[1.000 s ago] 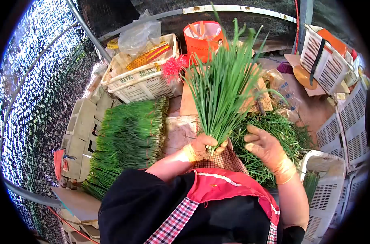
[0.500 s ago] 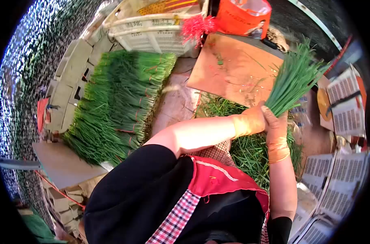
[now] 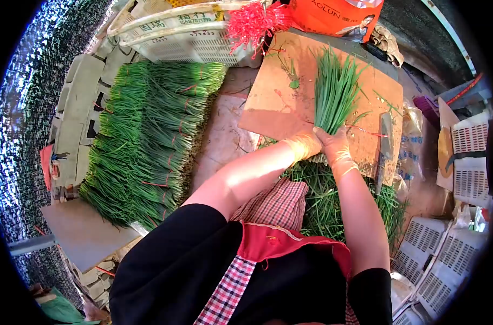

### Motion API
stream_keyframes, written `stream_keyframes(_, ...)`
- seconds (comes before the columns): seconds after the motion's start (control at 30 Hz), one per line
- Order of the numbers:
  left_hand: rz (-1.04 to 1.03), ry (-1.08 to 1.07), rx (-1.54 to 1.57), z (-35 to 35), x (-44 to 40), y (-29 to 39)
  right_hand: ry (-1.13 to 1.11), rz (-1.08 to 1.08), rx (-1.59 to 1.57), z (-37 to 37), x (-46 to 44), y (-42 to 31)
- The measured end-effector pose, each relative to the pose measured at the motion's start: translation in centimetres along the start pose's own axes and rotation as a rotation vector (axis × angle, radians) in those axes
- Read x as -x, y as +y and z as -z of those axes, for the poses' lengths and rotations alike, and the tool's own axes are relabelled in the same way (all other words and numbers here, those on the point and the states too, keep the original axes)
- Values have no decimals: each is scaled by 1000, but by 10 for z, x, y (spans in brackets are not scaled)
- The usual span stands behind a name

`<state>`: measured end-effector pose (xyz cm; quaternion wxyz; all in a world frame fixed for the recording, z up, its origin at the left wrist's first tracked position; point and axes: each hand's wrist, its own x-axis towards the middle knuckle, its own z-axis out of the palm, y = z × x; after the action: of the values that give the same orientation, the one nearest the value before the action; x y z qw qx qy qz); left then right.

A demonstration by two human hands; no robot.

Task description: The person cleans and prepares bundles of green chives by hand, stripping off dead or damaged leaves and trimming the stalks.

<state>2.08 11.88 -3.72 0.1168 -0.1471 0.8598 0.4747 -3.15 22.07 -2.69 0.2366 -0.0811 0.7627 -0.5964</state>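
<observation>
A bunch of green chives (image 3: pixel 336 89) lies over the near part of an orange-brown board (image 3: pixel 268 100), leaf tips pointing away from me. My left hand (image 3: pixel 305 144) and my right hand (image 3: pixel 335 144), both in orange gloves, are closed side by side around its lower end. The stalk ends are mostly hidden by the gloves. To the right of the bunch, a long-bladed knife (image 3: pixel 384 143) rests along the board. A thin red tie (image 3: pixel 365 130) lies between the bunch and the knife. Loose chives (image 3: pixel 338 208) are heaped below my hands.
Rows of chive bundles (image 3: pixel 162 124) with red ties lie at left. A white plastic crate (image 3: pixel 187 46) stands behind them. Red ties (image 3: pixel 254 27) hang by an orange bag (image 3: pixel 328 19) at the far edge. More crates (image 3: pixel 447 260) stand at right.
Both hands have brought the chives left and down from the raised position at right onto the board. The knife, hidden before, now shows. My view has shifted slightly.
</observation>
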Motion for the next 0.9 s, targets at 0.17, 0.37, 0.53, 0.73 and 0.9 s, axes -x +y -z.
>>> stream_keyframes(0.17,106,-101,-161,5,-20,2,135,-14,516,10,-9,-2)
stream_keyframes(0.37,261,-129,-225,49,16,48,115,18,630,26,25,-21)
stream_keyframes(0.53,303,-114,-354,39,3,41,82,88,538,23,24,5)
stream_keyframes(0.73,221,-93,-222,46,-4,34,-177,85,478,50,5,18)
stream_keyframes(0.9,97,-18,70,45,-2,20,-178,-103,814,75,-14,8)
